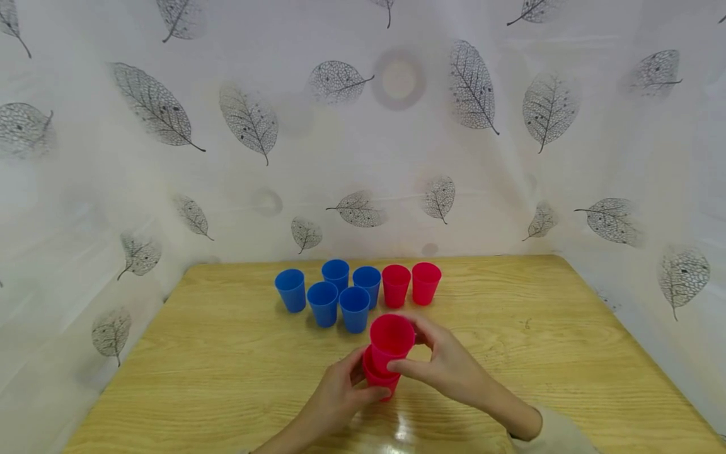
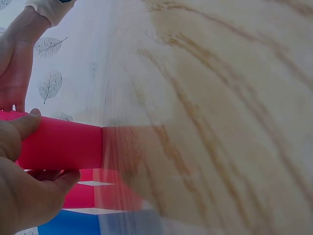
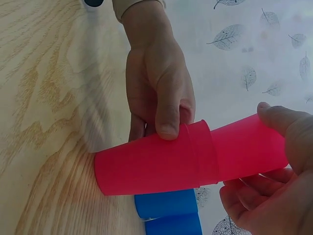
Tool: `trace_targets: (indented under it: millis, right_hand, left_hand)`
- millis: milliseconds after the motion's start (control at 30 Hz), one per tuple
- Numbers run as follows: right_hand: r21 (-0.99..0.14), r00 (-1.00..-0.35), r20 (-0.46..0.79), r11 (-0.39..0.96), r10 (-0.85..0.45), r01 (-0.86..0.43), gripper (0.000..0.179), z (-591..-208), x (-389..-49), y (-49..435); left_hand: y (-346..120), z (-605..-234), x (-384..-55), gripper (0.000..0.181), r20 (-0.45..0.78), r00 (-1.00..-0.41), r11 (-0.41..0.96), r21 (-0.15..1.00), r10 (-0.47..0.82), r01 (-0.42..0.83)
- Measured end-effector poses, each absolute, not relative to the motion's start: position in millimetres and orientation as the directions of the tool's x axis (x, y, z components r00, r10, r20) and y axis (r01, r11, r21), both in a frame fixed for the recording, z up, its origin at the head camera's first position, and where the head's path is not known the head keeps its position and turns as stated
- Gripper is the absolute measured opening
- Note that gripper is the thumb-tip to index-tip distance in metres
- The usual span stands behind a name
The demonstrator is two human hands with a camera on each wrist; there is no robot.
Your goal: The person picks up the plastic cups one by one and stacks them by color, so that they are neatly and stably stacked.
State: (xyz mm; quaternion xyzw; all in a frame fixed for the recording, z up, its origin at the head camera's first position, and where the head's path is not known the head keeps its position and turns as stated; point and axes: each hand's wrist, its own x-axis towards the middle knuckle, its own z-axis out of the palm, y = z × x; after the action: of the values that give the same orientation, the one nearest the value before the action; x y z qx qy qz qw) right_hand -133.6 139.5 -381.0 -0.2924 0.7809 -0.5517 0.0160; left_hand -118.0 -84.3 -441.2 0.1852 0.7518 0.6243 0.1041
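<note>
My left hand [image 1: 340, 391] grips a red cup [image 3: 146, 166] that stands upright on the table, thumb on the near side. Above it, my right hand [image 1: 448, 366] holds another red cup [image 1: 391, 340] between thumb and fingers. In the right wrist view this upper cup's lower end sits inside the lower cup's mouth, slightly tilted. A double edge shows at the lower cup's rim; whether a further cup is nested there I cannot tell. From the left wrist, the lower cup [image 2: 63, 144] hides most of the upper one.
Beyond the hands, two red cups [image 1: 396, 287] stand upright side by side. To their left is a group of several upright blue cups [image 1: 354, 309]. The wooden table [image 1: 227, 378] meets a pale leaf-patterned curtain [image 1: 363, 139] at the back and sides.
</note>
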Motion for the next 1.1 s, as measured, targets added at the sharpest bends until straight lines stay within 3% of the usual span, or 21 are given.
trace_targets:
  millis: [1100]
  right_hand:
    - [-0.872, -0.863, 0.288, 0.258, -0.415, -0.415, 0.045, -405.8, -144.9, 157.5]
  left_hand:
    - [-82.3, -439.6, -116.4, 0.063, 0.053, -0.919, 0.165, 0.978, 0.390, 0.126]
